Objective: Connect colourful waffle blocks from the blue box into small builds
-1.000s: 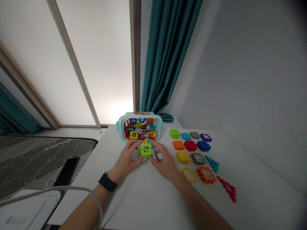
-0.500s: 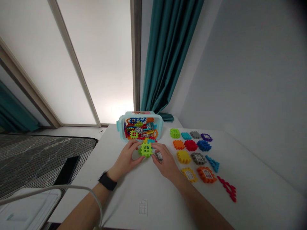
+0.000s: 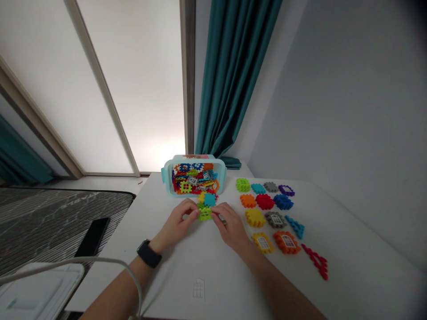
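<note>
Between my two hands is a lime-green notched building tile (image 3: 204, 214), tilted so that its face looks flattened. My left hand (image 3: 180, 222) pinches its left edge with thumb and forefinger. The fingers of my right hand (image 3: 231, 224) are closed at its right edge. Another bit of green shows just behind it, though I cannot tell whether the two are joined. Right behind lie a light-blue tile (image 3: 210, 199) and a yellow tile (image 3: 201, 197), by the tub's front. A grey piece is partly hidden under my right hand.
An aqua tub (image 3: 166, 183) full of mixed tiles stands at the back of the white table (image 3: 173, 275). Sorted stacks, including red tiles (image 3: 265, 202) and orange tiles (image 3: 287, 243), sit at the right. A clear window insert (image 3: 199, 289) lies in front; a cable (image 3: 100, 259) crosses the lower left.
The green tile has tipped from facing me to a flatter angle and sits slightly lower. More of the light-blue and yellow tiles behind it now shows.
</note>
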Demonstrator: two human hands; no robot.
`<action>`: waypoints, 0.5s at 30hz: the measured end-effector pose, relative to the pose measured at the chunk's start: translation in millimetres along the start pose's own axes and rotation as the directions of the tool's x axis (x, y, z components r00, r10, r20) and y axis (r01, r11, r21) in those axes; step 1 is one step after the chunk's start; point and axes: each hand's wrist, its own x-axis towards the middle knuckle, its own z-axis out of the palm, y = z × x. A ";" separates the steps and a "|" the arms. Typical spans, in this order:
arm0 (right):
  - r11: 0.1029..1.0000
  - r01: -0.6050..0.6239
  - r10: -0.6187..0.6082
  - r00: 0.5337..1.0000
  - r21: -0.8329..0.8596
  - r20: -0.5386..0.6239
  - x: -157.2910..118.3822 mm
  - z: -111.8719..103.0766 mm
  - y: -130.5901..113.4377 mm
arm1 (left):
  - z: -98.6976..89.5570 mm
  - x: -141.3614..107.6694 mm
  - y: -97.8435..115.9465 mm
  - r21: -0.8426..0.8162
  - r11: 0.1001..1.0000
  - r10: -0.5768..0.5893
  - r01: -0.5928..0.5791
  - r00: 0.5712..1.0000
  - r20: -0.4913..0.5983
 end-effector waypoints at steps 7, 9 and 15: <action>0.845 -0.428 0.444 0.896 0.319 0.028 3.2 10.8 -2.0 | 9.7 2.3 -1.6 -0.422 0.867 -0.251 0.266 0.964 0.092; 0.762 -0.488 0.508 0.858 0.426 0.074 5.4 10.6 -2.5 | 8.8 2.8 0.3 -0.460 0.838 -0.281 0.293 0.955 0.095; 0.534 -0.585 0.535 0.793 0.610 0.291 6.3 8.8 -5.8 | 6.4 1.0 4.6 -0.583 0.727 -0.357 0.363 0.925 0.130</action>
